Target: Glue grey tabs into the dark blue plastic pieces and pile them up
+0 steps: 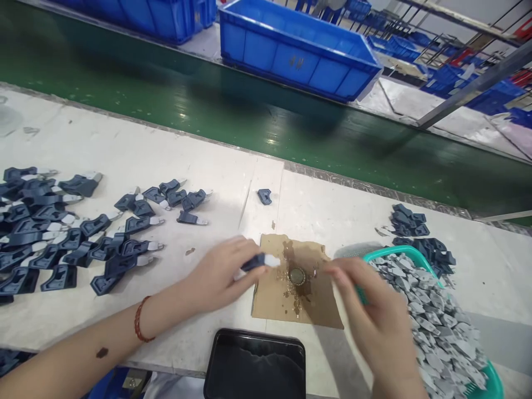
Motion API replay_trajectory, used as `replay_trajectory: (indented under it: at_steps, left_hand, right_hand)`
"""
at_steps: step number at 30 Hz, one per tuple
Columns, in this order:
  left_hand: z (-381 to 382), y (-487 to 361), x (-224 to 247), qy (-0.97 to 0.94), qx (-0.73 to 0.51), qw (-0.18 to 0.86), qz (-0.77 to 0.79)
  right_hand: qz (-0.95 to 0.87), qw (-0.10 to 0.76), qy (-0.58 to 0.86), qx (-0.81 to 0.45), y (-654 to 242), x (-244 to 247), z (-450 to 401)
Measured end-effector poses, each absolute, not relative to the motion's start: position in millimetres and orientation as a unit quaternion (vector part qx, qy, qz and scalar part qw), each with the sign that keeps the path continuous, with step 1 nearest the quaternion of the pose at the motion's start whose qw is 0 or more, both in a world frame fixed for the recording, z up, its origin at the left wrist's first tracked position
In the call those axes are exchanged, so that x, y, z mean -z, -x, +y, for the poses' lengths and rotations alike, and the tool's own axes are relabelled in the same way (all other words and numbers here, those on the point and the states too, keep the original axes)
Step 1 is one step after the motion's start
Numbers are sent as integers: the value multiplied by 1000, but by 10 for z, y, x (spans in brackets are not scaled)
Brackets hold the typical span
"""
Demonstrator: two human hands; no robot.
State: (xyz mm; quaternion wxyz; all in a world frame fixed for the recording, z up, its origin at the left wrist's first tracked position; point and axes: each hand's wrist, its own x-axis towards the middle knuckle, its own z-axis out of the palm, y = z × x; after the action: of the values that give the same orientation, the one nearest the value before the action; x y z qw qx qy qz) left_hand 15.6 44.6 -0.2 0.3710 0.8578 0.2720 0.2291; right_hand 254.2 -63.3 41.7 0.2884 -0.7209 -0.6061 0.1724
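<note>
My left hand [230, 271] is closed on a dark blue plastic part with a pale grey tip [254, 262], held over the left edge of a piece of cardboard [268, 302]. On that cardboard sits a small round cap [296, 276] amid wet, glossy stains. To its right, my right hand [374, 316] has thumb and forefinger pinched together, somewhat blurred; anything between them cannot be made out. Beside this hand stands a teal basket [405, 250] heaped with small grey pieces [436, 327]. One loose dark blue part [264, 196] lies beyond the cardboard.
Many dark blue parts with grey tips [50, 221] cover the table's left side. More dark blue parts [409, 221] are piled behind the basket. A black phone [255, 366] lies at the near edge. Past a green belt [187, 111] stand blue bins [295, 61].
</note>
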Motion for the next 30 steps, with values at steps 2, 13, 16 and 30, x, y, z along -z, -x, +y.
replay_trajectory:
  at_steps: [2,13,16,30]
  left_hand:
    - [594,-84,9,-882,-241,251,317]
    - [913,160,154,-869,-147,-2,472]
    - [890,9,53,-886,-144,41,439]
    - [1329,-641,35,-888,-162,246,354]
  right_hand:
    - [-511,240,823,-64,-2809,-408,-669]
    - [-454,4,891,8,-3319,-97,-677]
    - [-455,28,890,18,-3343,-70,-665]
    - [-357,407,816,-203,-2921,-355,-846]
